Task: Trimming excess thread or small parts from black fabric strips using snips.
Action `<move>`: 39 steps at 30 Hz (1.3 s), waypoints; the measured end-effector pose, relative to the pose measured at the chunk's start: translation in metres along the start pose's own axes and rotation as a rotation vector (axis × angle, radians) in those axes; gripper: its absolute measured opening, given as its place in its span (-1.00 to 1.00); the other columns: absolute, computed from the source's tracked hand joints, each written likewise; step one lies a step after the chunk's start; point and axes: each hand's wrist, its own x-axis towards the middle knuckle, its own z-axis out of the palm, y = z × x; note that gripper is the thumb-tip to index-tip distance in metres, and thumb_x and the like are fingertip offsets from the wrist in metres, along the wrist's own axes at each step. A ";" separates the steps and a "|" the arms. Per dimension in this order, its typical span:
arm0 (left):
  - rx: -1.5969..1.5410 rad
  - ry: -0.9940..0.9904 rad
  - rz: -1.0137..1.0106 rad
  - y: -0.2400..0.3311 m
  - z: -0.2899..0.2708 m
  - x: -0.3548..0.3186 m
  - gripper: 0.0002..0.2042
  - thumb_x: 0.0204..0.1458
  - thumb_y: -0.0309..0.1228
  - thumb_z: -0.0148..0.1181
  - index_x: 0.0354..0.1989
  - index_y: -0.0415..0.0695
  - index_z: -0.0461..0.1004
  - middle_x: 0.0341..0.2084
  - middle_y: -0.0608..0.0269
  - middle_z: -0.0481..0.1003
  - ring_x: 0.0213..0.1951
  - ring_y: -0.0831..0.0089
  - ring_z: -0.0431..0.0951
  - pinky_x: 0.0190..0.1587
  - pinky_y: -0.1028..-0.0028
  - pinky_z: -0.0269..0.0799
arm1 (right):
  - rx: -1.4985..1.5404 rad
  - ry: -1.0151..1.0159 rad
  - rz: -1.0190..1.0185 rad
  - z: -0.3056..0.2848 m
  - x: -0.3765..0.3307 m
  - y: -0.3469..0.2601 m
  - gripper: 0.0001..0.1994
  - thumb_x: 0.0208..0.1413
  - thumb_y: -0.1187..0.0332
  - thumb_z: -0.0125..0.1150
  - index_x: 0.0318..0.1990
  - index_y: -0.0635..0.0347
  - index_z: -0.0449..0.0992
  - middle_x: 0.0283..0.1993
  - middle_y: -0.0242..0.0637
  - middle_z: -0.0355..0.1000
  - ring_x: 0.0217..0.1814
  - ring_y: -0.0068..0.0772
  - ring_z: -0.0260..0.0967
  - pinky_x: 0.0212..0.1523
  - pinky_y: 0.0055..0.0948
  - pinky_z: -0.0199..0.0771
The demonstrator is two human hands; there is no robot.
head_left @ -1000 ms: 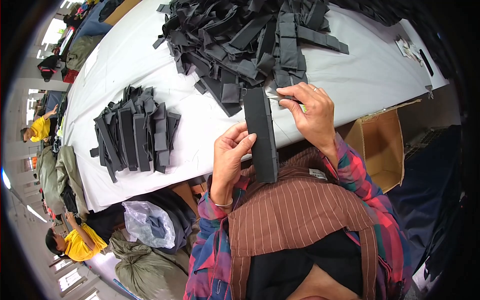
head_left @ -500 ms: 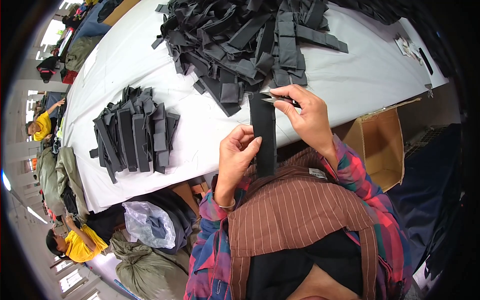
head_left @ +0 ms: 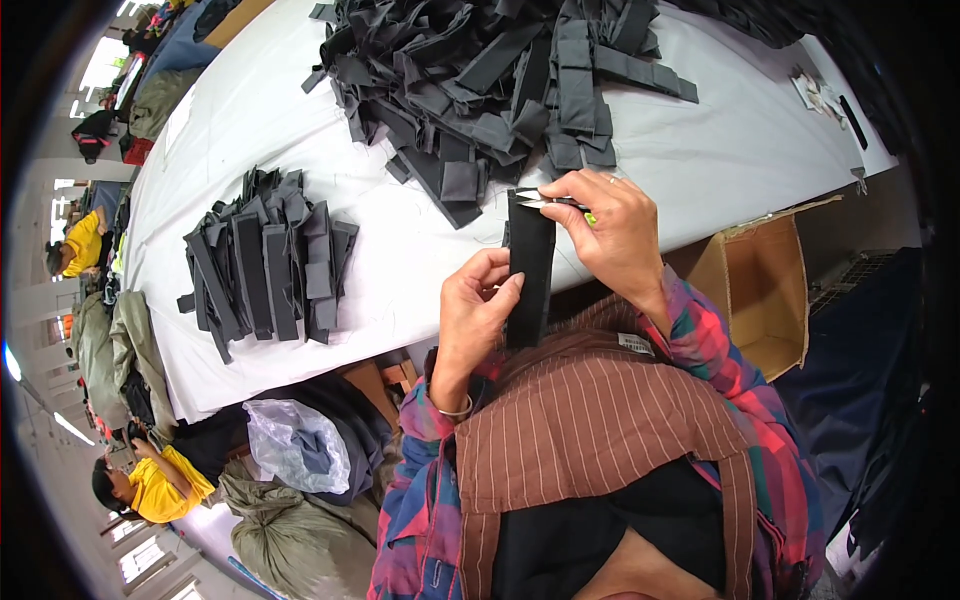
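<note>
A long dark fabric strip [head_left: 531, 265] hangs upright in front of me, over the near edge of the table. My left hand [head_left: 478, 305] is closed on its left side, pinching it between thumb and fingers about halfway down. My right hand [head_left: 612, 222] is closed round a small pair of thread snips [head_left: 535, 199]. The two pointed blades lie across the strip's top end, slightly parted. Most of the snips' handle is hidden in my palm; a bit of yellow-green shows between the fingers.
A big heap of dark strips [head_left: 470, 85] covers the far middle of the white table [head_left: 400, 255]. A smaller, neater pile [head_left: 265, 265] lies at left. An open cardboard box [head_left: 765, 290] stands below the right edge. Left, beyond bundled cloth [head_left: 290, 545], a person in yellow [head_left: 170, 485] works.
The strip has shifted slightly to the right and turned a little. The snips' blades have moved slightly left across its top end. My left hand keeps its pinch.
</note>
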 end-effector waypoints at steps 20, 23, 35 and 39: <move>-0.530 0.011 -0.072 0.004 -0.005 0.005 -0.50 -0.01 -0.71 -0.19 0.21 -0.43 0.11 0.11 0.02 0.30 -0.11 0.54 0.47 -0.14 0.60 0.45 | 0.386 -0.378 0.284 0.008 -0.028 -0.010 -0.39 -0.19 0.13 0.40 0.06 0.04 0.31 -0.14 -0.17 0.38 -0.11 -0.20 0.40 -0.14 -0.31 0.40; -0.516 -0.004 -0.040 0.009 -0.001 0.006 -0.46 -0.06 -0.75 -0.20 0.21 -0.45 0.09 0.15 -0.04 0.24 0.03 0.37 0.44 -0.06 0.56 0.44 | 0.335 -0.357 0.299 0.012 -0.033 -0.020 -0.36 -0.21 0.31 0.38 0.12 0.10 0.28 -0.09 -0.21 0.33 -0.06 -0.23 0.36 -0.01 -0.41 0.34; -0.235 0.090 0.074 0.003 -0.007 0.002 -0.63 0.10 -0.64 -0.15 0.12 -0.41 0.26 -0.19 0.03 0.49 -0.40 0.49 0.52 -0.36 0.62 0.45 | 0.917 -0.410 0.532 0.023 -0.035 0.004 -0.75 0.10 0.44 0.04 -0.11 0.40 0.47 -0.25 -0.39 0.45 -0.18 -0.64 0.31 -0.16 -0.60 0.33; 0.005 0.108 0.171 0.001 -0.005 0.008 -0.63 0.11 -0.63 -0.12 0.13 -0.33 0.28 -0.32 0.20 0.52 -0.52 0.69 0.34 -0.44 0.69 0.32 | 1.029 -0.447 0.667 0.027 -0.039 0.008 -0.76 0.14 0.36 -0.01 -0.18 0.33 0.50 -0.37 -0.50 0.40 -0.38 -0.75 0.22 -0.36 -0.67 0.26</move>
